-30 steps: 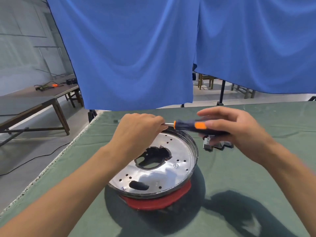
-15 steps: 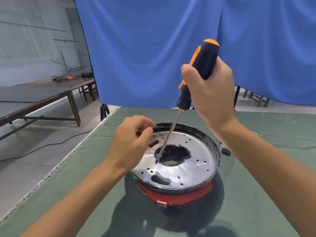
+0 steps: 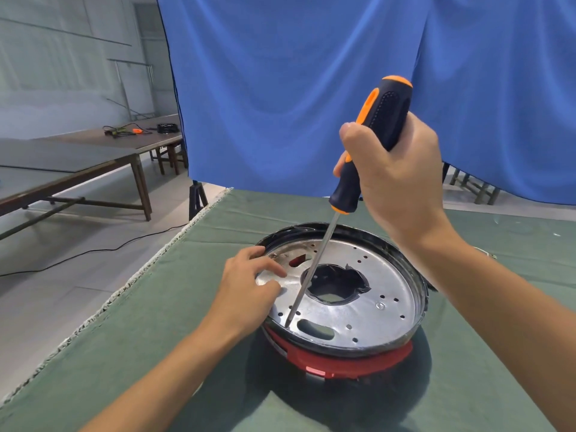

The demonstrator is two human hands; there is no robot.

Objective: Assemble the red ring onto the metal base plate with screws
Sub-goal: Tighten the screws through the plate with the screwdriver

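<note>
Presently a screwdriver (image 3: 371,141) with a black and orange handle is gripped in the right hand (image 3: 396,179), whose fingers are curled fully round the handle. It is held nearly upright, tilted with the handle away from the viewer, and its thin steel shaft is slanted down to the near left part of the metal plate (image 3: 367,310), where the tip is set close to the rim, beside a few small holes and just left of an oblong slot. The left hand (image 3: 249,288) is laid against the left edge of the plate, with its fingers bent loosely onto the shiny surface; nothing can be seen pinched between them. The plate is a round, dished disc with a dark rim and a large ragged opening in the middle. It is seated on top of the red ring (image 3: 346,360), which is seen only below the near edge and through a small cut-out at the far left. Both are placed on a table covered with green cloth (image 3: 162,353). A blue curtain (image 3: 280,88) is hung behind the table.
</note>
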